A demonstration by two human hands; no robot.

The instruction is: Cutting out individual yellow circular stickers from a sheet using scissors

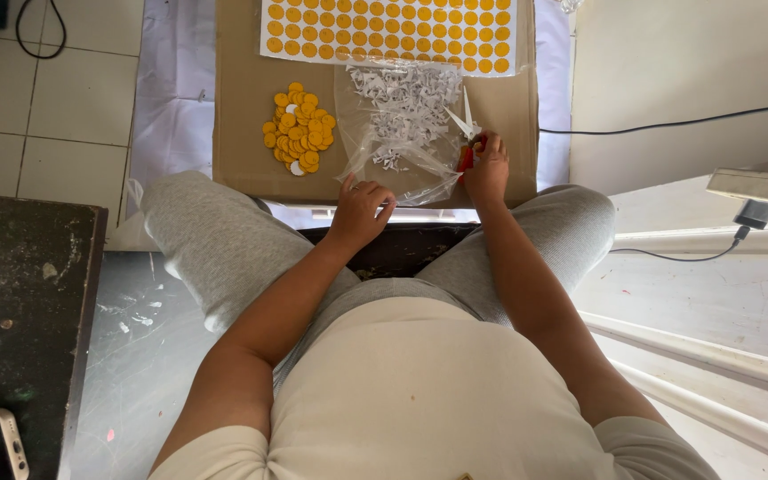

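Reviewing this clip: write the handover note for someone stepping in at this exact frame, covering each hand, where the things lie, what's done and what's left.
Left hand: fingers spread on the near edge of the clear plastic bag, gripping nothing.
Right hand: closed around the red-handled scissors, blades open, pointing away.
Cardboard sheet serves as work surface. On it: a pile of cut yellow round stickers, white paper offcuts on the bag, and a sticker sheet at the far edge.
Done: one pile cut out.
Left: the far sheet looks uncut.

daylight falls on pale floor tiles (73, 89), a dark scuffed table (20, 302) at left, white steps (713, 311) at right.
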